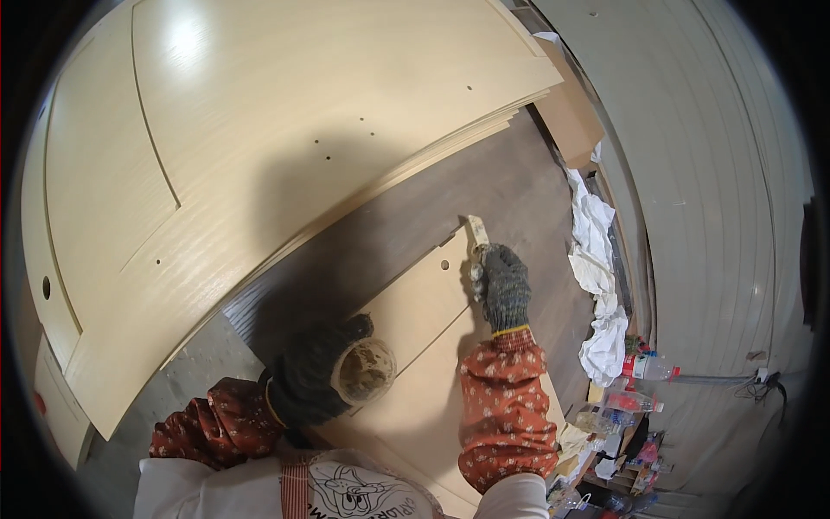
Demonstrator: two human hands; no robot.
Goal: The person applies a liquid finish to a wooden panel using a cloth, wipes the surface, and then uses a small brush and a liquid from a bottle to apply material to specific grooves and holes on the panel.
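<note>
My left hand point(307, 374), in a dark knit glove, is closed around a round cup point(367, 372) whose inside is coated with a tan, paste-like residue. In my right hand point(507, 284), gloved the same way, I grip a putty knife point(476, 230) smeared with cream paste; my fingers hide most of its handle. Its tip is at the far corner of a pale wooden panel point(413, 313), beside a small round hole. A thin groove runs across this panel. The cup is over the panel's left part; whether it touches, I cannot tell.
A stack of large pale panels point(259, 95) with holes and grooves fills the far left. The small panel lies on a dark brown board point(389, 225). Crumpled white paper point(595, 259), a cardboard piece point(566, 112) and several plastic bottles point(644, 368) line the right side.
</note>
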